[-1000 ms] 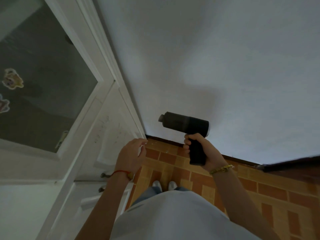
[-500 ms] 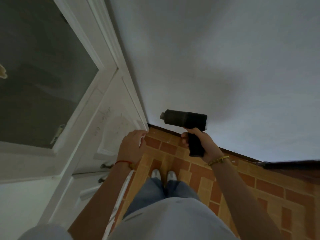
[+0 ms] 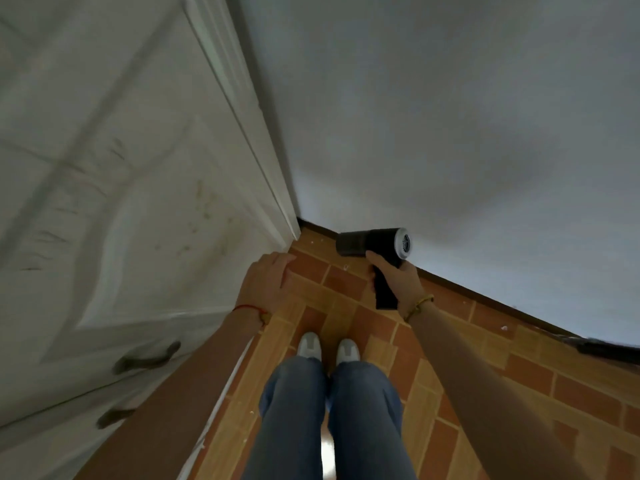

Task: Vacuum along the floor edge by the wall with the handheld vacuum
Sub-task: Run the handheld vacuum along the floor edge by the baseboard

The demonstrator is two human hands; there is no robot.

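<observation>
My right hand (image 3: 401, 280) grips the black handle of the handheld vacuum (image 3: 369, 242), a dark cylinder with a silver vented rear cap. The vacuum hangs above the floor edge (image 3: 460, 284), its dark front end pointing left toward the corner by the door frame. The white wall (image 3: 450, 133) rises behind it, with a dark skirting strip along its foot. My left hand (image 3: 268, 280) rests with straight fingers against the edge of the white door (image 3: 121, 202), holding nothing. Small white specks lie on the brick-patterned floor (image 3: 346, 306) near the corner.
The white panelled door with a dark lever handle (image 3: 147, 358) stands open on the left. My legs in blue jeans and white shoes (image 3: 329, 348) stand in the middle. A dark object (image 3: 606, 349) lies by the skirting at the far right.
The view has tilted down and moved nearer the floor. The vacuum in my right hand has lowered toward the corner and turned, showing its silver rear cap. My left hand stays on the door edge.
</observation>
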